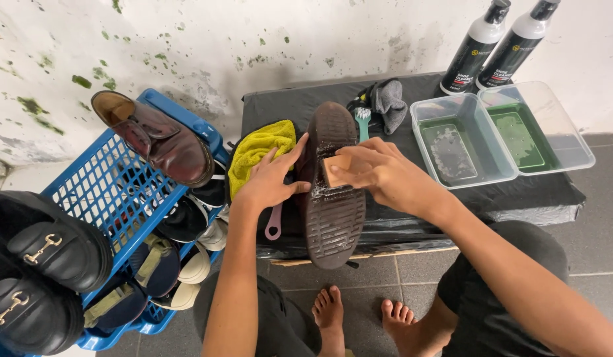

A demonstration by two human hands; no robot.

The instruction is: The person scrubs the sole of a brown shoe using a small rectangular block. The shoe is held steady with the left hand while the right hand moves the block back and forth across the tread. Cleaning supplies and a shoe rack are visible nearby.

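Shoe (333,211) lies sole up on black-covered low table (551,192), toe end overhanging front edge. Sole dark brown, ribbed tread, wet foam streaks across middle. Left hand (270,178) spread wide, steadying shoe's side, fingers over yellow cloth (257,149). Right hand (386,175) pinches small tan brush (334,169), pressed on sole. Nearby: two clear tubs (501,135) (greenish water inside), two bottles (495,43), grey rag (389,99), blue crate (88,192) of shoes at left

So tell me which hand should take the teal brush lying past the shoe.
Probably the right hand: the teal brush lies just beyond its fingers, but it holds a wooden brush. The left hand steadies the shoe.
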